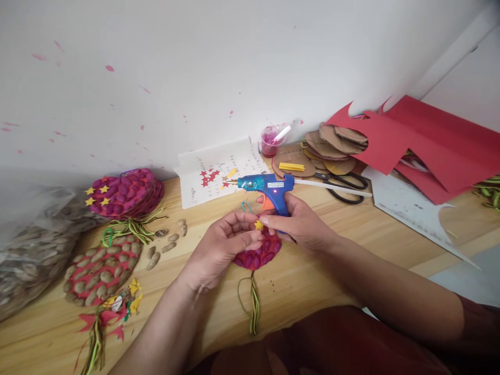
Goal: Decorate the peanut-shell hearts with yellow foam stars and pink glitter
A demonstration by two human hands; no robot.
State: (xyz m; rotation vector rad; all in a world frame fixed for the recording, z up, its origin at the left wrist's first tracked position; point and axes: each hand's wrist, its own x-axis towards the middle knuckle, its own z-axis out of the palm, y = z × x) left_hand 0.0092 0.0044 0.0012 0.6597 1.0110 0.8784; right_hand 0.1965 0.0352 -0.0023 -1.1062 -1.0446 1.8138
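A blue glue gun [279, 194] with an orange trigger is in my right hand [308, 224]; its nozzle points left and a long white glue stick sticks out behind it. My left hand [230, 239] is curled with its fingertips at a small yellow star [258, 225]. The tip of my right thumb also meets the star. Under both hands lies a round red disc [255, 259] covered with magenta-painted peanut shells, partly hidden by the fingers. It has a teal loop at the top and a green-and-black yarn tassel [254, 307] below.
A paper sheet [191, 192] carries red and yellow stars. At left are stacked magenta discs [128, 195], an unpainted peanut disc [103, 273], loose peanuts [154, 258] and a plastic bag [35, 255]. Scissors [351, 181], a paint cup [269, 143], cardboard [339, 140] and red paper [445, 140] stand right.
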